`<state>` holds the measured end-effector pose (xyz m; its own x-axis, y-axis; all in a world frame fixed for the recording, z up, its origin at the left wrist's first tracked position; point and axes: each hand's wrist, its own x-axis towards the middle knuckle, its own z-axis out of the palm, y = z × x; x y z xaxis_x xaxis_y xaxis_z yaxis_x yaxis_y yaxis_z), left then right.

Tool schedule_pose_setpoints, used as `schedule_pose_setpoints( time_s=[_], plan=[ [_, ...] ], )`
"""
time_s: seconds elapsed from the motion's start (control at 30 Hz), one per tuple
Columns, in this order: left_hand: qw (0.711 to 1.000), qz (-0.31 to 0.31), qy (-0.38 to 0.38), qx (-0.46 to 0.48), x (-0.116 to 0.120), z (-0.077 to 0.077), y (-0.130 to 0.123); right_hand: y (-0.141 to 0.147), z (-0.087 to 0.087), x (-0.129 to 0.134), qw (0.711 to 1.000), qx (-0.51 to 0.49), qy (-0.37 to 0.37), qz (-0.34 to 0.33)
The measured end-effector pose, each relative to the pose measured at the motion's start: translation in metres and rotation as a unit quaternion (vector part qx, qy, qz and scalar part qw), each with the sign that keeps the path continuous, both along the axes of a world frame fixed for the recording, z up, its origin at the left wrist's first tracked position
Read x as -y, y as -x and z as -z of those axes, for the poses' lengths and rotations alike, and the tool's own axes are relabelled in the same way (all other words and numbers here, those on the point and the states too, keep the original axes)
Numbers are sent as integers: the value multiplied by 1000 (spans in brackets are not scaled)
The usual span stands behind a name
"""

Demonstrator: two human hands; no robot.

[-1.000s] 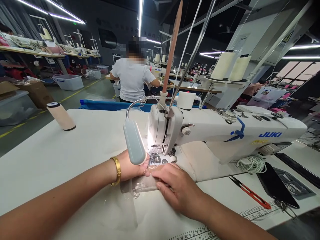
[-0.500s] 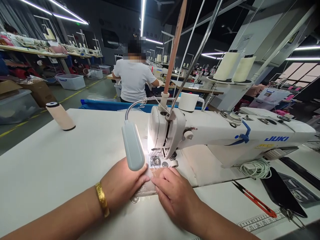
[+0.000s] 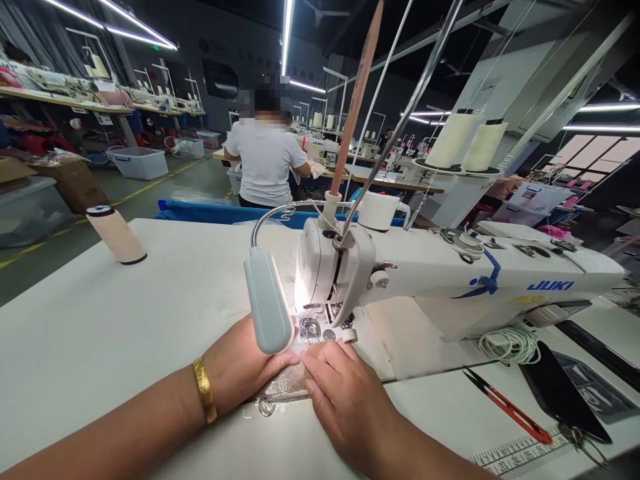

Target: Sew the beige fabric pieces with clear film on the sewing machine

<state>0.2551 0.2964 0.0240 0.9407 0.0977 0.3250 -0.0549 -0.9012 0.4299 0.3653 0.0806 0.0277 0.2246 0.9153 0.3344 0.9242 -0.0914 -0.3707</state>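
A white sewing machine (image 3: 425, 260) stands on the white table, its needle area lit. Just in front of the needle plate lies a small piece of sheer, beige-brown fabric (image 3: 290, 385). My left hand (image 3: 240, 363), with a gold bracelet at the wrist, rests on the fabric's left side; its fingers are partly hidden behind the grey lamp (image 3: 269, 303). On the fabric's right side, my right hand (image 3: 345, 383) has its fingers bent together, pressing or pinching the fabric edge. A clear, shiny loop (image 3: 265, 407) lies at the fabric's lower edge.
A peach thread cone (image 3: 117, 235) stands at the left. Red-handled snips (image 3: 510, 407), a black phone-like object (image 3: 565, 393), a coiled pale cord (image 3: 510, 343) and a ruler strip (image 3: 525, 457) lie at the right. A person in a white shirt (image 3: 267, 160) sits ahead.
The fabric and clear loop have shifted slightly left and down, and more of the fabric shows between my hands. The camera view has shifted a little.
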Motion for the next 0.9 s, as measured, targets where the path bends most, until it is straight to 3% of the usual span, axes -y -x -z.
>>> schedule_pose_setpoints(
  time_s=[0.17, 0.5, 0.73, 0.9],
  plan=[
    [1000, 0, -10, 6, 1, 0, 0, 0, 2, 0, 1000, 9, -10, -5],
    [998, 10, -27, -64, 13, -23, 2, 1, 3, 0, 999, 27, -23, -7],
    [992, 18, -120, 29, 20, -27, 2, 0, 3, -1, 999, 20, -27, -5],
    [985, 79, -131, 76, 28, -32, 7, -2, 2, -2, 1000, 22, -8, 0]
  ],
)
